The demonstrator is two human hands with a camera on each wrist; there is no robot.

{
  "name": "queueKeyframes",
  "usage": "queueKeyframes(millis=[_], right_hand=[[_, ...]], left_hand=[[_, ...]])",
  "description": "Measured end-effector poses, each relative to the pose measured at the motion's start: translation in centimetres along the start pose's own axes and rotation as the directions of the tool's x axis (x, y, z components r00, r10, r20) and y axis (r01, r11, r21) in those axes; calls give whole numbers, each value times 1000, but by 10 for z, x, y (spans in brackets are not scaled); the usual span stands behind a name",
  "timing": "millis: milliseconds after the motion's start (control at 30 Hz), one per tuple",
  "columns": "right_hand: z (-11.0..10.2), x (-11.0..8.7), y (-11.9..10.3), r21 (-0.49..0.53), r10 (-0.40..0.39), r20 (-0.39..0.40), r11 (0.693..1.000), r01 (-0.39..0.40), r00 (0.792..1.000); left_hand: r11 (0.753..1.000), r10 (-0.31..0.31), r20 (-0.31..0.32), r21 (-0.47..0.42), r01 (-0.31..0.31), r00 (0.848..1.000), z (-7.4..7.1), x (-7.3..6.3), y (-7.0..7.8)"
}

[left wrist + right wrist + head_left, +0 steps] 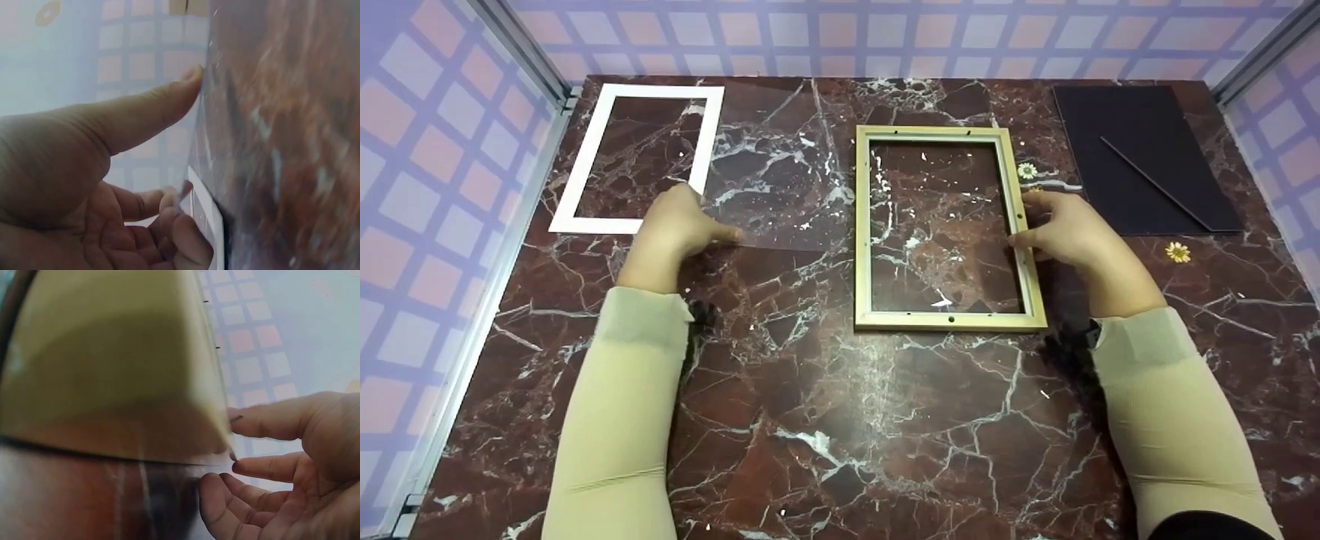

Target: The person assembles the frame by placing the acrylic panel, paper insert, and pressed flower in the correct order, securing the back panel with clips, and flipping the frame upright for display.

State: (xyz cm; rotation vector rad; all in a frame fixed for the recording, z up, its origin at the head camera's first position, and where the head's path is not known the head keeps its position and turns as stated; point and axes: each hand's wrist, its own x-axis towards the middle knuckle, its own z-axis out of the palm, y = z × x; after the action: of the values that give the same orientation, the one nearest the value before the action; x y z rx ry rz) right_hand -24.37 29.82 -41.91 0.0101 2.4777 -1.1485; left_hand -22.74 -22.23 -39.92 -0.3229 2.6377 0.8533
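Observation:
A clear plastic sheet lies left of centre, and my left hand grips it at its near left corner. In the left wrist view its edge runs between the outstretched thumb and the curled fingers. Beside that hand lies a white rectangular mat, its near right corner covered by the hand. My right hand holds the right side of a gold picture frame, thumb and fingers pinching its edge. The right wrist view shows the frame's side large and blurred.
A black backing board with a thin dark strip across it lies at the far right. A white dried flower sits by the right hand, another flower partly hidden below it. A yellow flower lies near the board. Patterned walls enclose the marbled table.

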Motion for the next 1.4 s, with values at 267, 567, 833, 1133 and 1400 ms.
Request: queueKeyframes(millis=[267, 567, 833, 1133, 1400], right_hand=[[-1, -2, -1, -12, 14, 7, 1000, -14, 1000], [3, -1, -3, 45, 11, -5, 999, -11, 1000], [13, 3, -2, 78, -6, -47, 997, 9, 999], [25, 5, -5, 122, -49, -120, 991, 63, 992], [30, 5, -8, 195, -59, -131, 977, 84, 990]], left_hand=[[959, 48, -3, -278, -47, 999, -14, 6, -16], [792, 69, -52, -605, -86, 996, -23, 4, -19], [725, 88, -137, -671, -158, 987, -29, -4, -16], [579, 135, -144, -791, -196, 980, -29, -13, -6], [474, 215, -85, -862, -180, 973, -12, -14, 8]])
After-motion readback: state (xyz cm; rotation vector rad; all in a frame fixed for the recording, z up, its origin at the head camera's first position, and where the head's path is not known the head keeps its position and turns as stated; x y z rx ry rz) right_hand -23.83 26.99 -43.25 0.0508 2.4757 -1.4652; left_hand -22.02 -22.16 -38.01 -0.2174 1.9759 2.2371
